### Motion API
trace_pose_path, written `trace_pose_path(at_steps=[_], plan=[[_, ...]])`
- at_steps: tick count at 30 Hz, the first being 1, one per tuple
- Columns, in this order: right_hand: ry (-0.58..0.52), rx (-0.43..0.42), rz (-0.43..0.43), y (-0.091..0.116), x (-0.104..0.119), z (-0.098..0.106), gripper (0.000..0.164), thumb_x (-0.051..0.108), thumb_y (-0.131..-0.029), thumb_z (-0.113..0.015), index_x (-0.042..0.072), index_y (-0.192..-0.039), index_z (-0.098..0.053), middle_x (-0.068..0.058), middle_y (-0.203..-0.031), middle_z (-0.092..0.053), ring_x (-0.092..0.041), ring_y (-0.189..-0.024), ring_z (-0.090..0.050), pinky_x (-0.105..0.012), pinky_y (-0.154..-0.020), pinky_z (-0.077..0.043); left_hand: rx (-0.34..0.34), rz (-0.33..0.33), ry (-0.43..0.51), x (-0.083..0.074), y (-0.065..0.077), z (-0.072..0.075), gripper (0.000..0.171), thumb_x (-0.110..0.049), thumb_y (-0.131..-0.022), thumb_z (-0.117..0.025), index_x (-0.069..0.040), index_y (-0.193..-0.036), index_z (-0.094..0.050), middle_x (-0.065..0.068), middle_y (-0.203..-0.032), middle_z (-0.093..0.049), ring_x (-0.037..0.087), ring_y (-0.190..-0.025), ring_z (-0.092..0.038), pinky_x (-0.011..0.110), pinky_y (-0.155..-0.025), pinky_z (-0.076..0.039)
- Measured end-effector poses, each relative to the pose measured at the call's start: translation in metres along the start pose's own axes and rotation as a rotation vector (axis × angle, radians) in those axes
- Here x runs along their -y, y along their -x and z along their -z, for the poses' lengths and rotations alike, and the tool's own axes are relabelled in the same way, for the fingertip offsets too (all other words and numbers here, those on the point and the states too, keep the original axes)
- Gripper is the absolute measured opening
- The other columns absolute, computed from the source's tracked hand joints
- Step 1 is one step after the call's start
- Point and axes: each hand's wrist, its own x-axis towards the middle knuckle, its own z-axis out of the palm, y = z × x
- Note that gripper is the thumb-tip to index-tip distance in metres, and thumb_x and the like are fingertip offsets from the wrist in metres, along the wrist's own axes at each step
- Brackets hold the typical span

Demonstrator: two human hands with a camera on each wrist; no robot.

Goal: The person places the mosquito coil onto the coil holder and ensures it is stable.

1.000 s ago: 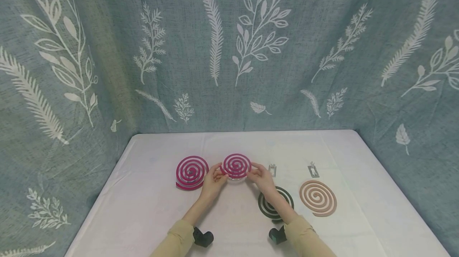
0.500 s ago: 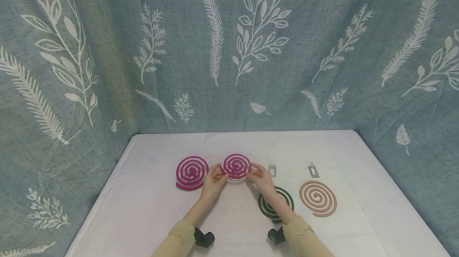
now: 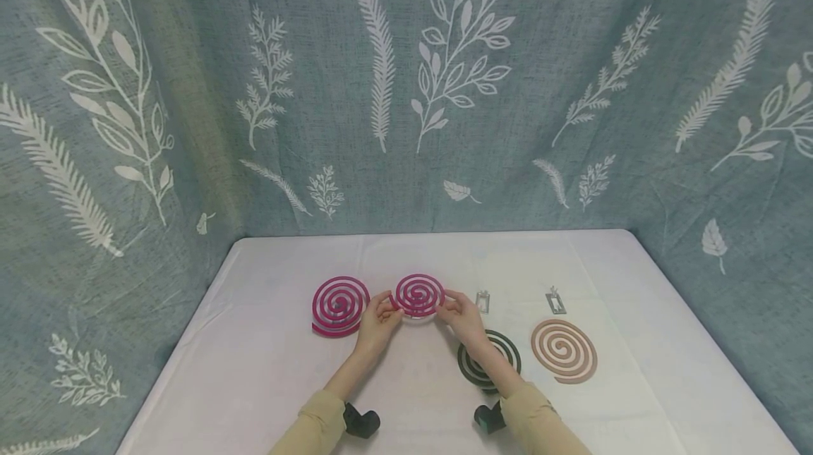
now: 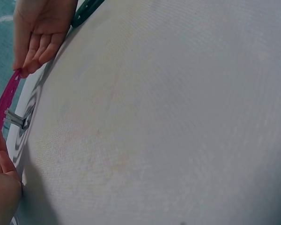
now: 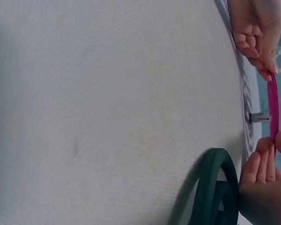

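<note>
Thumb and fingers of the left hand (image 3: 377,329) pinch the left edge of a magenta spiral (image 3: 418,293), while the right hand (image 3: 466,319) pinches its right edge, so both hands are clamped on it just above the desk (image 3: 267,370). Beneath, a small metal stand (image 4: 15,118) is mostly hidden in the head view; the wrist views show its tip at the spiral's underside, though whether it bears any weight I cannot tell. A second magenta spiral (image 3: 341,302) is partly covered by the left hand. The right forearm hides much of the dark green coil (image 3: 460,360), which the right wrist view crops at the bottom. Beside it, a tan coil (image 3: 562,348) lies in full sight. Two more metal holders (image 3: 555,302) stand farther back, their details too small to make out. Both sleeves (image 3: 317,423) run off the lower edge.
</note>
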Motion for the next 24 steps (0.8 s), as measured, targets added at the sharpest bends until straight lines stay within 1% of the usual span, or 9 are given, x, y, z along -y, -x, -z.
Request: trace_pose_path(at_steps=[1,4,9,14,18,21,24], plan=[[0.002,0.0,-0.001,0.0,0.0,0.0,0.047,0.011,-0.093,-0.058,-0.007,-0.134,-0.044,-0.02,-0.098,-0.064,-0.02,-0.088,-0.06,-0.033,-0.078,-0.051,0.0,-0.001,-0.002,0.0,0.0,0.0,0.052,0.002,-0.089,-0.059,0.016,-0.133,-0.036,0.031,-0.102,-0.06,0.003,-0.08,-0.054,0.01,-0.07,-0.046],[0.004,0.002,-0.01,-0.006,-0.009,0.0,0.049,0.015,-0.092,-0.06,-0.004,-0.134,-0.045,-0.015,-0.097,-0.064,-0.014,-0.085,-0.059,-0.029,-0.075,-0.05,0.003,0.014,-0.005,0.0,-0.001,0.0,0.052,0.002,-0.089,-0.059,0.016,-0.133,-0.036,0.032,-0.103,-0.06,0.004,-0.081,-0.054,0.01,-0.07,-0.046],[0.039,0.003,-0.037,-0.01,-0.012,0.001,0.049,0.018,-0.091,-0.062,-0.002,-0.133,-0.047,-0.012,-0.097,-0.066,-0.012,-0.084,-0.06,-0.027,-0.076,-0.051,0.015,0.048,0.01,-0.001,-0.001,0.001,0.055,0.001,-0.089,-0.06,0.015,-0.135,-0.035,0.031,-0.105,-0.058,0.003,-0.081,-0.053,0.01,-0.07,-0.046],[0.066,0.02,-0.058,-0.013,-0.011,0.004,0.051,0.021,-0.091,-0.062,-0.001,-0.134,-0.047,-0.011,-0.099,-0.067,-0.013,-0.088,-0.062,-0.034,-0.083,-0.051,0.024,0.072,-0.003,-0.004,-0.001,0.001,0.059,-0.003,-0.087,-0.064,0.014,-0.136,-0.035,0.027,-0.102,-0.059,0.005,-0.08,-0.053,0.01,-0.07,-0.046],[0.073,0.042,-0.075,-0.013,-0.01,0.007,0.052,0.023,-0.091,-0.062,-0.001,-0.134,-0.046,-0.012,-0.103,-0.068,-0.016,-0.093,-0.063,-0.041,-0.089,-0.05,0.036,0.068,-0.033,-0.006,-0.001,0.002,0.061,-0.003,-0.086,-0.065,0.015,-0.135,-0.035,0.026,-0.1,-0.06,0.006,-0.079,-0.055,0.011,-0.07,-0.047],[0.092,0.053,-0.069,-0.014,-0.01,0.008,0.053,0.024,-0.09,-0.062,-0.001,-0.135,-0.046,-0.012,-0.105,-0.067,-0.018,-0.094,-0.064,-0.043,-0.09,-0.05,0.053,0.075,-0.055,-0.008,-0.001,0.003,0.062,-0.003,-0.085,-0.066,0.015,-0.136,-0.034,0.026,-0.1,-0.061,0.008,-0.081,-0.057,0.012,-0.07,-0.047],[0.113,0.061,-0.045,-0.015,-0.01,0.01,0.053,0.022,-0.09,-0.063,-0.001,-0.134,-0.046,-0.013,-0.104,-0.066,-0.019,-0.093,-0.064,-0.041,-0.087,-0.051,0.067,0.084,-0.076,-0.01,-0.002,0.004,0.064,-0.004,-0.084,-0.067,0.014,-0.136,-0.034,0.025,-0.1,-0.06,0.01,-0.083,-0.058,0.014,-0.071,-0.049]])
